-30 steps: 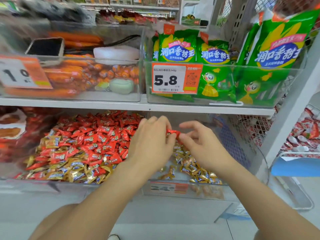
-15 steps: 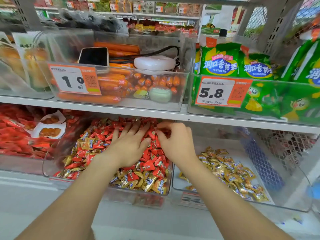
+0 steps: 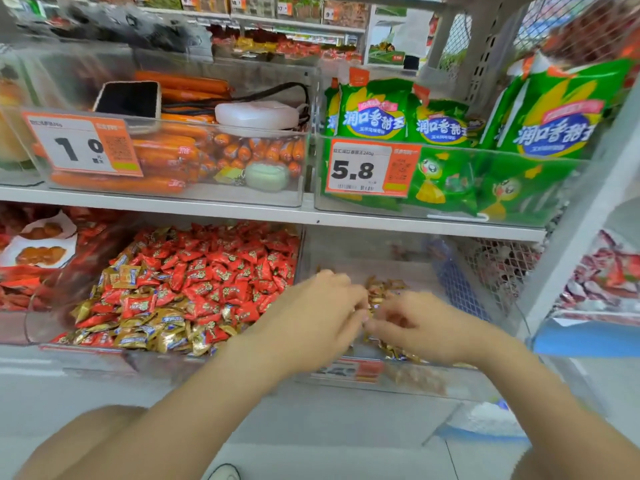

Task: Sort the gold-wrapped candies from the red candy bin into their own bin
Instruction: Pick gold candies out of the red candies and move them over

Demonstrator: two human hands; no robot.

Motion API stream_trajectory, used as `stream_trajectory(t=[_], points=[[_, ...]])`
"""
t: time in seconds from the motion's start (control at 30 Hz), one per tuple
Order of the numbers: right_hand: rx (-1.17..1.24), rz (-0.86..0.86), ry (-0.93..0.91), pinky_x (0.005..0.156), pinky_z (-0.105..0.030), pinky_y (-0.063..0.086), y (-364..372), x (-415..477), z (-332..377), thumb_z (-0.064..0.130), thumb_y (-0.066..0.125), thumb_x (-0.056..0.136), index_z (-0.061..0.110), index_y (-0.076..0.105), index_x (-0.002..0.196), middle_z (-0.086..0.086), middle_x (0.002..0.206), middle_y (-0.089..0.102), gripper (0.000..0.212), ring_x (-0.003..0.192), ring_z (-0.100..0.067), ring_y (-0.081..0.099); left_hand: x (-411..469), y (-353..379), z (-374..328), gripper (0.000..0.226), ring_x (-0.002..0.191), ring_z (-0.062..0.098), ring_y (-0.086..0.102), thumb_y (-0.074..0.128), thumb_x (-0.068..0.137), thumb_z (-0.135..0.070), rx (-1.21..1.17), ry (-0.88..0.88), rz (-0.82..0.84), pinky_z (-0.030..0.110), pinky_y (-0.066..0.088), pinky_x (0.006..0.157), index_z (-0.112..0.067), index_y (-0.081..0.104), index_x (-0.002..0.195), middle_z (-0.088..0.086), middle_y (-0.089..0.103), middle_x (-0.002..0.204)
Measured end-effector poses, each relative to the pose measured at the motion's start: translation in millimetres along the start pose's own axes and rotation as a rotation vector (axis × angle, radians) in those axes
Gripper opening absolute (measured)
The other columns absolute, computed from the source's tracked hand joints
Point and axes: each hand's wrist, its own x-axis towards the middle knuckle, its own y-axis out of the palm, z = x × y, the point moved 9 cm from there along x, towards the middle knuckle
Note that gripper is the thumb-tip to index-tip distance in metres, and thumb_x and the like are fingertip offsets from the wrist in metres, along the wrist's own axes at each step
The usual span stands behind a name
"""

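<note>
On the lower shelf a clear bin (image 3: 41, 327) holds a heap of red candies (image 3: 214, 271), with gold-wrapped candies (image 3: 166, 336) mixed in along its front. To its right a second clear bin (image 3: 374, 251) holds only gold-wrapped candies (image 3: 384, 289). Both my hands are over this right bin. My left hand (image 3: 311, 306) and my right hand (image 3: 419, 323) nearly meet, fingers curled down over the gold pile. Motion blur hides whether either hand holds a candy.
The shelf above carries a bin of orange sausages (image 3: 166, 157) with a white device and a phone on top, and a bin of green snack bags (image 3: 450, 174). A wire mesh panel (image 3: 491, 268) and a grey upright post (image 3: 571, 244) stand to the right.
Both hands have moved right, from the red candy heap in the left bin to the gold pile in the right bin. The view swung right with them.
</note>
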Motion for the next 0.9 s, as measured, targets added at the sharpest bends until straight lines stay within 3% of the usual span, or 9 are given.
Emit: stream_trajectory(t=[0.13,0.23,0.33,0.43,0.57,0.67,0.8,0.87,0.9], points=[[-0.076,0.098,0.165,0.067,-0.04,0.044,12,-27,-74,0.037,0.058,0.1,0.016,0.054,0.065,0.005,0.062,0.047,0.04,0.057,-0.01,0.041,17,80,11,0.02,0.095,0.033,0.066,0.046,0.098,-0.036,-0.051,-0.197,0.298,0.043,0.056,0.078,-0.024,0.055,0.085,0.005,0.068,0.094],[-0.023,0.189,0.293,0.072,-0.034,0.054,20,-33,-105,0.032,0.067,0.094,0.014,0.072,0.078,0.003,0.071,0.061,0.025,0.073,-0.022,0.062,34,110,32,0.026,0.114,0.036,0.066,0.061,0.092,-0.035,0.033,-0.375,0.451,0.045,0.057,0.094,-0.02,0.067,0.113,0.011,0.069,0.12],[-0.045,0.304,0.341,0.077,-0.021,0.052,29,-29,-111,0.028,0.061,0.1,0.012,0.072,0.088,-0.012,0.098,0.07,0.023,0.091,-0.031,0.062,38,126,43,0.046,0.126,0.036,0.06,0.063,0.098,-0.025,0.135,-0.475,0.639,0.041,0.052,0.098,-0.011,0.053,0.14,0.017,0.057,0.141],[-0.068,0.358,0.37,0.088,-0.034,0.058,47,-15,-125,0.027,0.063,0.095,0.009,0.076,0.107,-0.01,0.113,0.074,0.025,0.098,-0.028,0.068,39,140,42,0.06,0.127,0.039,0.059,0.059,0.097,-0.01,0.177,-0.514,0.762,0.043,0.052,0.096,-0.002,0.034,0.151,0.022,0.055,0.143],[0.091,0.239,0.262,0.069,-0.021,0.052,56,8,-128,0.018,0.075,0.087,0.025,0.074,0.106,0.008,0.091,0.072,0.02,0.078,-0.008,0.067,58,150,30,0.054,0.089,0.028,0.064,0.073,0.089,-0.005,0.101,-0.495,0.718,0.034,0.058,0.072,-0.004,0.049,0.138,0.013,0.061,0.117],[0.409,0.145,0.25,0.062,-0.024,0.055,48,7,-125,0.028,0.081,0.092,0.021,0.065,0.109,0.001,0.076,0.073,0.024,0.06,-0.006,0.069,67,144,30,0.064,0.086,0.03,0.073,0.089,0.074,-0.007,-0.082,-0.542,0.569,0.04,0.064,0.068,-0.013,0.049,0.124,0.01,0.062,0.109],[0.429,0.207,0.086,0.072,-0.033,0.056,28,-18,-100,0.06,0.083,0.083,0.023,0.079,0.092,-0.007,0.085,0.077,0.038,0.073,-0.015,0.068,70,125,23,0.041,0.096,0.031,0.065,0.077,0.084,-0.017,0.06,-0.371,0.503,0.042,0.055,0.078,-0.015,0.051,0.116,0.005,0.053,0.103],[0.415,0.305,0.01,0.081,-0.033,0.059,29,-36,-87,0.045,0.09,0.081,0.023,0.081,0.099,-0.001,0.09,0.08,0.03,0.081,-0.015,0.073,62,119,19,0.028,0.092,0.03,0.065,0.066,0.094,-0.038,-0.004,-0.291,0.549,0.042,0.056,0.081,-0.01,0.061,0.099,0.008,0.063,0.095],[0.397,0.319,-0.016,0.082,-0.031,0.061,29,-41,-84,0.034,0.092,0.082,0.021,0.082,0.101,0.0,0.091,0.08,0.025,0.082,-0.015,0.075,53,117,17,0.045,0.083,0.028,0.064,0.059,0.097,-0.055,-0.06,-0.258,0.608,0.04,0.055,0.077,-0.011,0.062,0.088,0.009,0.065,0.086]])
